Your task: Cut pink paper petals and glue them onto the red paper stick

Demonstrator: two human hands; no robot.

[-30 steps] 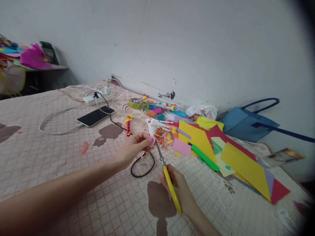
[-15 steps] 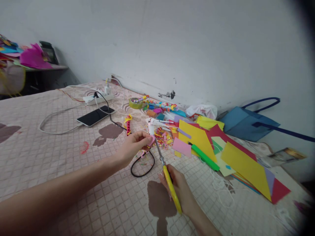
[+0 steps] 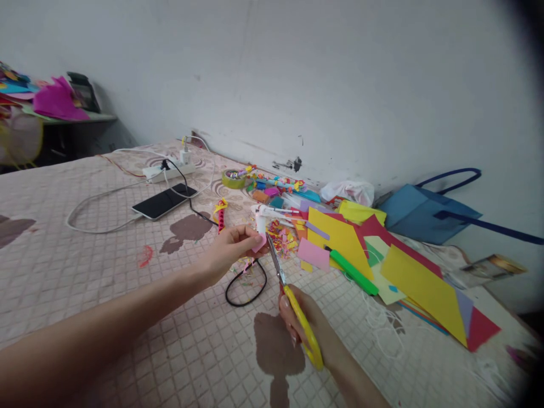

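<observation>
Between the thumb and fingers of my left hand is a small piece of pink paper. My right hand grips a pair of scissors by the yellow handles, with the metal blades pointing up and away at the pink paper's right edge. Whether the blades touch the paper I cannot tell. Behind my left fingertips stands a white glue gun, partly hidden, and its black cord loops on the cloth below. Colourful paper scraps lie just beyond the blades.
Coloured paper sheets, a green cutter and white string lie to the right. A blue bag leans by the wall. At left are a phone with its cable and a power strip. Tape sits farther back.
The pink paper has turned in my left fingers and shows more of its face. My right hand has shifted slightly right, and the scissor handles have turned with it.
</observation>
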